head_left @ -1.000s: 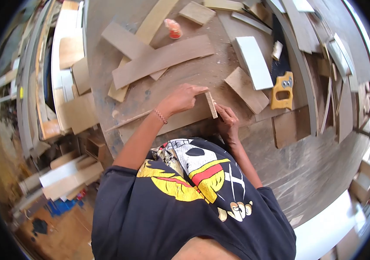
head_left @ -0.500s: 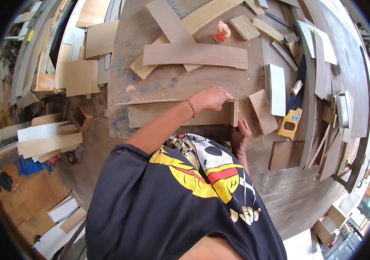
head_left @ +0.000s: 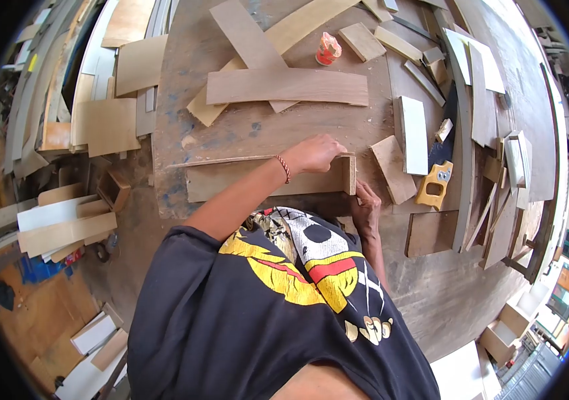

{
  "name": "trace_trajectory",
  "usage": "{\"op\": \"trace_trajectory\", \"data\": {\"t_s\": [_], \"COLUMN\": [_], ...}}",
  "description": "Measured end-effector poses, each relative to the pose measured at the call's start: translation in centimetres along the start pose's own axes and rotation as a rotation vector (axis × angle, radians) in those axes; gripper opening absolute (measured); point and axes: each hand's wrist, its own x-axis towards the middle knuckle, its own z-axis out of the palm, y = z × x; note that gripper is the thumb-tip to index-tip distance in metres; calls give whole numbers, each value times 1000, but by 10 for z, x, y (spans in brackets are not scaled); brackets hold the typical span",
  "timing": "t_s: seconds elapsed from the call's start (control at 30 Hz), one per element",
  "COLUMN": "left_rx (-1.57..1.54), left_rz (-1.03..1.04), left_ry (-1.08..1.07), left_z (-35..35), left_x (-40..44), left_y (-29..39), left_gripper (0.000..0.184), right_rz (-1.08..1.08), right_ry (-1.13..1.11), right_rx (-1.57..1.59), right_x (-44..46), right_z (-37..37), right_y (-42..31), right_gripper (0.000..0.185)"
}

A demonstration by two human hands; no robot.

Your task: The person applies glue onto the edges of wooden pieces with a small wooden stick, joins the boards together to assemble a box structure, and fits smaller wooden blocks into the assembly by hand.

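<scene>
A shallow wooden box frame [head_left: 251,183] lies at the near edge of the worktable, with a long thin side along the back and a short end board [head_left: 350,175] standing at its right. My left hand [head_left: 320,153] is closed over the back side close to that right corner, its forearm crossing above the frame. Just outside the end board is my right hand [head_left: 366,203], fingers bent and pressed together at the board's near end. Whatever the right fingers may hold is too small to make out.
Loose boards, including a long brown board [head_left: 288,87], lie beyond the frame near a red-and-white cup [head_left: 328,50]. To the right are a white-faced block [head_left: 412,135], a yellow-handled saw [head_left: 435,185] and several offcuts. Stacked panels [head_left: 108,125] stand at left.
The whole view has shifted slightly, so things appear farther left. My right hand has drawn a little away from the end board; my left hand keeps its place at the corner.
</scene>
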Motion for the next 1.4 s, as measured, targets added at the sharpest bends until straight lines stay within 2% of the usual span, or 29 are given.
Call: {"op": "trace_trajectory", "data": {"t_s": [0.6,0.67,0.77,0.9,1.1,1.17,1.27,1.4], "left_rx": [-59,-87,-108,-110,-92,-120,-171,-217], "left_rz": [-3,-10,12,70,67,107,22,27], "left_ry": [-16,5,-1,4,-19,35,-25,-105], "left_z": [-3,-5,-5,-3,-4,-6,-8,-10], "left_x": [0,-1,0,1,3,2,3,5], "left_y": [2,3,1,-2,-1,1,2,-3], "left_gripper": [52,53,56,57,56,55,53,54], "right_rz": [0,-57,-14,-48,-43,-55,-44,-30], "right_ry": [36,-1,-47,47,117,118,133,141], "right_rx": [-28,10,68,64,57,48,73,87], "right_x": [7,8,7,3,2,2,1,-3], "right_z": [0,-2,-5,7,9,11,12,13], "right_y": [3,2,1,10,7,8,7,11], "right_gripper": [27,34,41,44,39,37,36,38]}}
